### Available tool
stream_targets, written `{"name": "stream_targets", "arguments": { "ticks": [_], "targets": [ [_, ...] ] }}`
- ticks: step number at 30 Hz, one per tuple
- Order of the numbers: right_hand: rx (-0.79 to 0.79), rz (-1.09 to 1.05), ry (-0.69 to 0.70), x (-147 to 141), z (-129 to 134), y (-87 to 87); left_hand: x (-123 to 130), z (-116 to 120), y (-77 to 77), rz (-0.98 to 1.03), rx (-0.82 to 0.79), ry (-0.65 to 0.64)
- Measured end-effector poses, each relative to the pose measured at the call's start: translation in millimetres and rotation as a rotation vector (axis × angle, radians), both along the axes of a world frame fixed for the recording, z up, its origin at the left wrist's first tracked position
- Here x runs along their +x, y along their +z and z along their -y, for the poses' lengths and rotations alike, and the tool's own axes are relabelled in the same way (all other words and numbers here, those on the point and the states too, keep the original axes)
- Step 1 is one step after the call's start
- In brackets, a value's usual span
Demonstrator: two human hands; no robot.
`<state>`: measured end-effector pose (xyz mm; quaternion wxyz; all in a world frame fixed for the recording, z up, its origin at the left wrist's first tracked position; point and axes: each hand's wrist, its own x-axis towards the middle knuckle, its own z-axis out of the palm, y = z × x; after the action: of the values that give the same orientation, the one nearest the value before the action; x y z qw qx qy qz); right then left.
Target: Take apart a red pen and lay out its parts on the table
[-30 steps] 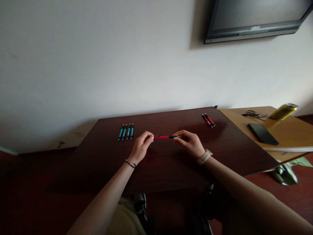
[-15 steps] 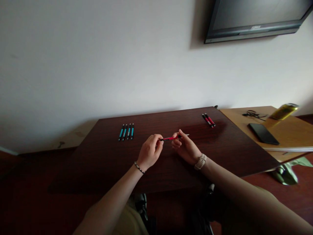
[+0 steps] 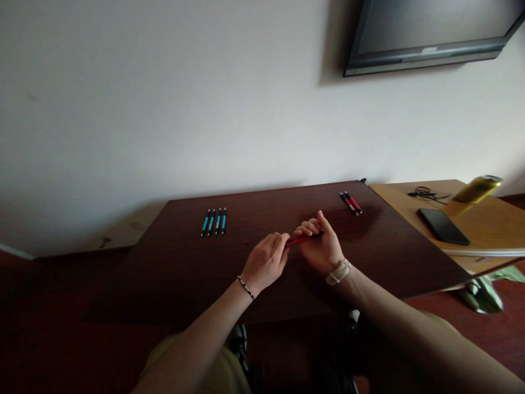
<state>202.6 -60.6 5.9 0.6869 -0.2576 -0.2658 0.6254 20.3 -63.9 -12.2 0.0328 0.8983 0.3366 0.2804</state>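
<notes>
A red-and-black pen (image 3: 300,239) is held between both hands over the dark table, tilted up toward the right. My left hand (image 3: 266,261) is closed on its left end, which the fingers hide. My right hand (image 3: 322,247) has its fingers curled round the other end, thumb raised and palm turned up. Just left of my left hand, a tiny red piece (image 3: 246,242) lies on the tabletop. Several blue-and-black pens (image 3: 214,222) lie in a row farther left. Two red-and-black pens (image 3: 351,203) rest side by side at the back right.
The dark wooden table (image 3: 180,284) stands against a pale wall. A lighter wooden surface (image 3: 496,224) adjoins on the right, carrying a black phone (image 3: 443,226), a dark cable (image 3: 427,193) and a yellow can (image 3: 479,189). A television (image 3: 435,38) hangs above.
Both hands have shifted slightly; my left hand has moved right and now covers more of the pen's end. The tiny red piece now shows on the table. The rows of pens have stayed put.
</notes>
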Motion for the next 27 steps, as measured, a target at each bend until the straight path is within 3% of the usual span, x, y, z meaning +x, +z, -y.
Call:
{"name": "stream_targets", "arguments": {
  "ticks": [3,11,21,27],
  "targets": [
    [-0.025,-0.108,-0.001,1,0,5.6,13,8,1.0,-0.067,0.062,0.013],
    [-0.031,-0.529,0.141,-3,-1,11.3,36,21,11.6,-0.217,0.045,0.249],
    [-0.084,-0.488,0.126,-14,-5,7.3,40,26,16.1,-0.214,-0.184,0.351],
    [-0.079,-0.479,0.208,-14,-6,6.2,38,27,16.7,-0.222,-0.269,0.365]
  ]
}}
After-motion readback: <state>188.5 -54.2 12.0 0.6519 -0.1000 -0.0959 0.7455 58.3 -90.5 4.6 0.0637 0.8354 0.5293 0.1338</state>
